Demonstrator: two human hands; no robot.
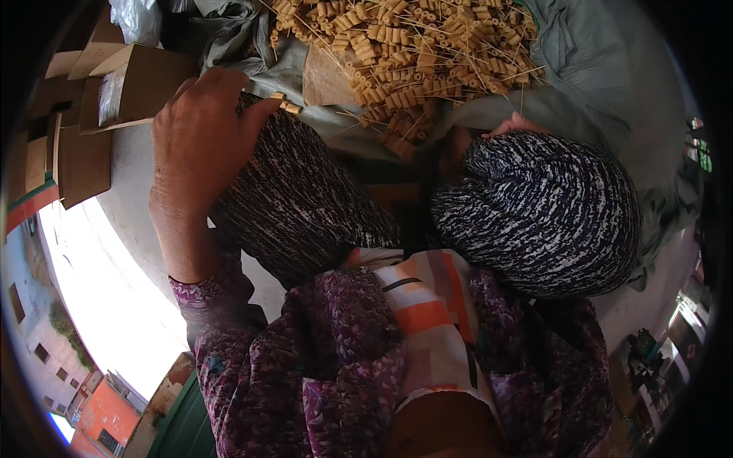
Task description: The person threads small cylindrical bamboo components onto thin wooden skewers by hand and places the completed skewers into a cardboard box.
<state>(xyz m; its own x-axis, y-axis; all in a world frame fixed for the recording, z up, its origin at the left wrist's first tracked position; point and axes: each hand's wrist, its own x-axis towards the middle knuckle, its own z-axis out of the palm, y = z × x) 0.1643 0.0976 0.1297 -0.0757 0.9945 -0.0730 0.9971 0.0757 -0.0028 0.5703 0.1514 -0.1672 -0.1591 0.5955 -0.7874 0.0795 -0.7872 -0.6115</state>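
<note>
My left hand (195,145) is raised beside my left knee, which is in dark patterned trousers (305,191). Its thumb stands apart from the fingers, and nothing shows in the gap between them. Just past the thumb tip is a small tan ridged piece (289,105); whether the thumb touches it I cannot tell. Only a little of my right hand (518,124) shows beyond my right knee, and its fingers are mostly hidden. Ahead of both knees lies a large heap of tan ridged tube-shaped pieces (412,61), many with thin pale sticks.
Grey-green sheeting (588,61) spreads under and around the heap. A flat brown cardboard piece (324,76) lies at the heap's left. Open cardboard boxes (145,80) stand at the far left, one holding clear plastic. A clear plastic bag (137,19) sits above them.
</note>
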